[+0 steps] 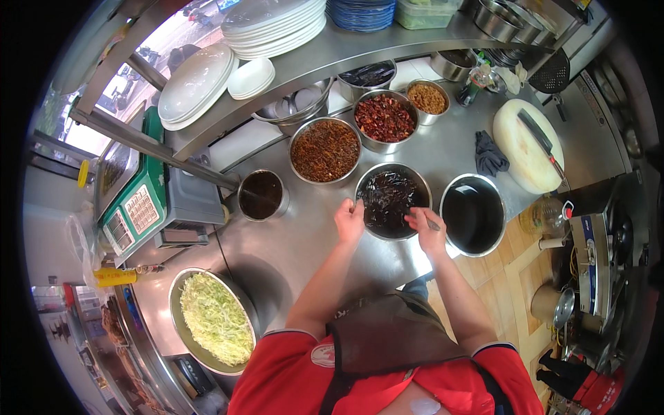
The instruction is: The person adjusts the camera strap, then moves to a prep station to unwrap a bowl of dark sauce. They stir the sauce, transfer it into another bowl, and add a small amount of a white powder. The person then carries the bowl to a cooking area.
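A round steel pot (385, 234) of dark, glossy liquid with dark pieces in it stands before me on the steel counter. My left hand (350, 220) grips its rim on the left side. Over the right part of the rim, my right hand (428, 229) holds a metal utensil (432, 224) by its handle; the lower end is hidden, so its kind cannot be told. Right of this pot, close to my right hand, stands another pot (471, 220) with dark liquid. Behind are pots of brown-red seasoning (325, 150) and dried red chilli pieces (385, 118).
A cleaver (535, 132) lies on a round chopping block (511, 148), beside a dark cloth (490, 154). To the left are a dark sauce pot (261, 194), a green scale (140, 207) and a bowl of shredded cabbage (215, 316). A shelf (363, 54) with stacked plates overhangs the back.
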Motion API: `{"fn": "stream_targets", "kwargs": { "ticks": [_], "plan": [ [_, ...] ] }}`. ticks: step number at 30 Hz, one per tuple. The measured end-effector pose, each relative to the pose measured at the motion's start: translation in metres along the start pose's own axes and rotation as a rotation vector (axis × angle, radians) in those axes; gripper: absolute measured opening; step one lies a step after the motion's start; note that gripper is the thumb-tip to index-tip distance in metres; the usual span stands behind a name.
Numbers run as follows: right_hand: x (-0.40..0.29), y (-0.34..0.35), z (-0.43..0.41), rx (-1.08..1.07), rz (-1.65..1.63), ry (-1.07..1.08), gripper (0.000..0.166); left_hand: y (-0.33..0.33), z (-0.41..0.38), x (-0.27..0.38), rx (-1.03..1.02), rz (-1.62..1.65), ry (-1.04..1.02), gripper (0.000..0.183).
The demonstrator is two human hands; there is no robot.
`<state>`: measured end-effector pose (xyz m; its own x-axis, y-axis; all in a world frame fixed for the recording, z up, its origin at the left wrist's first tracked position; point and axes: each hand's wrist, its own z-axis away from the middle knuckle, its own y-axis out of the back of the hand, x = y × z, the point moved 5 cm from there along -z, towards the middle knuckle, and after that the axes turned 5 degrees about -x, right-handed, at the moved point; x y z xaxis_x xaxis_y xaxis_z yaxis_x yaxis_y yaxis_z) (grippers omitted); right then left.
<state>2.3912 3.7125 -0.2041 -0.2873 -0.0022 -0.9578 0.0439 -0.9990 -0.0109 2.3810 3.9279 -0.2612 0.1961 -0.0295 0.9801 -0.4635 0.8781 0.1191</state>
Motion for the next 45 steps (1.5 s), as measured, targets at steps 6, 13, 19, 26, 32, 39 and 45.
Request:
{"fn": "stream_targets", "kwargs": {
  "ticks": [6, 13, 19, 26, 32, 39, 45],
  "plan": [
    [-0.005, 0.038, 0.001, 0.039, -0.055, -0.090, 0.022, 0.001, 0.003, 0.002, 0.039, 0.050, -0.041, 0.044],
    [0.005, 0.006, -0.006, -0.150, -0.153, -0.127, 0.024, 0.001, 0.002, 0.003, -0.002, -0.002, -0.002, 0.040],
    [-0.003, 0.031, -0.010, 0.153, -0.172, 0.036, 0.025, 0.000, -0.001, -0.006, 0.009, 0.019, -0.037, 0.040],
    [0.000, 0.024, -0.001, -0.152, -0.070, -0.178, 0.026, 0.003, 0.000, 0.000, -0.015, 0.033, -0.052, 0.041],
    [0.009, 0.007, -0.005, -0.130, -0.140, -0.036, 0.025, -0.005, 0.000, -0.001, -0.014, 0.023, -0.054, 0.040],
    [-0.015, 0.028, 0.013, -0.054, -0.079, 0.027, 0.024, 0.001, 0.002, -0.008, -0.005, -0.038, -0.047, 0.039],
    [-0.023, 0.014, 0.022, -0.053, 0.234, 0.085, 0.023, 0.004, 0.005, 0.007, -0.015, -0.005, -0.048, 0.040]
  ]
}}
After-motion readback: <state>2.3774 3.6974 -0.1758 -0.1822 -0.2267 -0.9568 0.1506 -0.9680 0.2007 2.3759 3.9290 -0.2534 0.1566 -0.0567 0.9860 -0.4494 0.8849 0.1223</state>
